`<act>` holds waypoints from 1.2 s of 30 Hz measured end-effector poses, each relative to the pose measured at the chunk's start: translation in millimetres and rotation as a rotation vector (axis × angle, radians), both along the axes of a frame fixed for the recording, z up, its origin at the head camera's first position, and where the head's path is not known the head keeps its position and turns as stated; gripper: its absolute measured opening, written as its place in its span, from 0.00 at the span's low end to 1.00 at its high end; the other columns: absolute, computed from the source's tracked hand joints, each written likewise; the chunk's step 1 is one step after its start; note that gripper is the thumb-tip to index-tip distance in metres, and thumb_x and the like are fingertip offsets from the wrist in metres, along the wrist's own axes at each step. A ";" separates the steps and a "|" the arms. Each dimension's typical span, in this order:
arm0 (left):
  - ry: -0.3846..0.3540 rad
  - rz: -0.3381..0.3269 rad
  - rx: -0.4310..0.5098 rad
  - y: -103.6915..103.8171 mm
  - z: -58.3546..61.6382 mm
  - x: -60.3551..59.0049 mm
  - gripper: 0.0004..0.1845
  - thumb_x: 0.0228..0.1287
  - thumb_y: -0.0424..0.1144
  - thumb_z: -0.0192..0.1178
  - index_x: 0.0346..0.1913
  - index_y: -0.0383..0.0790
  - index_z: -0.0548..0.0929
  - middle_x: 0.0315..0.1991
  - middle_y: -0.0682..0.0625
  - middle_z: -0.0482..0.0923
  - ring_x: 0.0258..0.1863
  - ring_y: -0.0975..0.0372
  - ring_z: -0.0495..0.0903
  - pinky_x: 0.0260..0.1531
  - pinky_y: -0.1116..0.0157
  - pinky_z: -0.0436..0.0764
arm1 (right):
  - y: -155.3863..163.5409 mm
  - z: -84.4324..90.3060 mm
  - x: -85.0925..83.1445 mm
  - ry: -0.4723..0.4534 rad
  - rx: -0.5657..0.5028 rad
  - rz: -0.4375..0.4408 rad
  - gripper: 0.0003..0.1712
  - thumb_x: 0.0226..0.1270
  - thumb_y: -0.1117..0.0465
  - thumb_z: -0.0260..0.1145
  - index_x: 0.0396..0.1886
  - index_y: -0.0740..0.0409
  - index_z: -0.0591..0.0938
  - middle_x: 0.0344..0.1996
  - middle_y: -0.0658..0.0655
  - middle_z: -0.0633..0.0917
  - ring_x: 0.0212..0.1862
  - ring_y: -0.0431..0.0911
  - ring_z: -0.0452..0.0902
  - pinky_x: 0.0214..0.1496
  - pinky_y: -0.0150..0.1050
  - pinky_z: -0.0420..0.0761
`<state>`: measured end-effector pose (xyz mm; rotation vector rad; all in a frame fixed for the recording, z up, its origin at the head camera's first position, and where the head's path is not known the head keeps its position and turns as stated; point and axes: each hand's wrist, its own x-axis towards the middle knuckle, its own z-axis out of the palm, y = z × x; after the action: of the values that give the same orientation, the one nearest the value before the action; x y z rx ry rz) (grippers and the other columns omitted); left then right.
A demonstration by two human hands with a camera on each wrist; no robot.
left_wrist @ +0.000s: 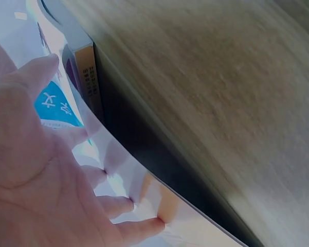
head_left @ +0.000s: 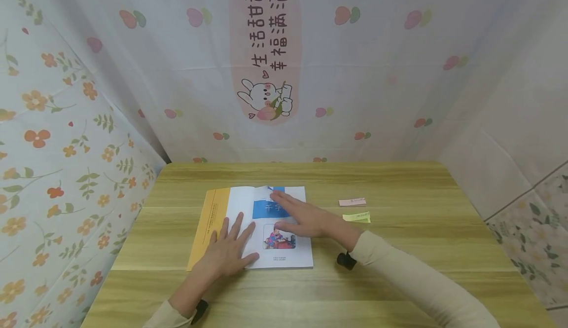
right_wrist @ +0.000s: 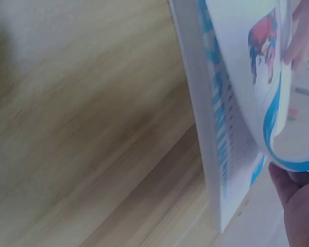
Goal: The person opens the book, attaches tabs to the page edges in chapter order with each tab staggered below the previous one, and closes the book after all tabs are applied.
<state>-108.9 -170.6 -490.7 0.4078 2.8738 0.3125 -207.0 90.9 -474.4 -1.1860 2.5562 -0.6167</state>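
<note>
A booklet (head_left: 284,261) lies open on the wooden table, its right page bearing a blue title band and a framed colour picture. White with a yellow outer part, the left side (head_left: 217,195) spreads under my left hand (head_left: 228,254), whose straight fingers are spread on it. Fingertips of that hand press the glossy sheet (left_wrist: 128,170) in the left wrist view. My right hand (head_left: 306,217) reaches over the right page with extended fingers. In the right wrist view, the picture page (right_wrist: 241,31) curls up against that hand, over a page with blue print (right_wrist: 218,118).
Right of the booklet lie a pink paper strip (head_left: 352,202) and a yellow-green one (head_left: 361,217), both with writing. A patterned curtain (head_left: 377,81) hangs behind the table. Floral cloth (head_left: 66,170) borders the left side.
</note>
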 end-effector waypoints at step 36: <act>0.213 0.079 0.156 -89.4 41.0 -7.2 0.41 0.73 0.51 0.61 0.77 0.32 0.58 0.75 0.23 0.47 0.69 0.22 0.47 0.58 0.26 0.58 | -55.9 4.1 27.9 -0.012 -0.022 0.188 0.41 0.80 0.34 0.41 0.84 0.45 0.47 0.82 0.51 0.43 0.80 0.51 0.35 0.77 0.46 0.47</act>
<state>-116.1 -260.0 -449.7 0.3756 3.0902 0.5403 -179.0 35.0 -470.3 -1.4048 2.3976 -0.6077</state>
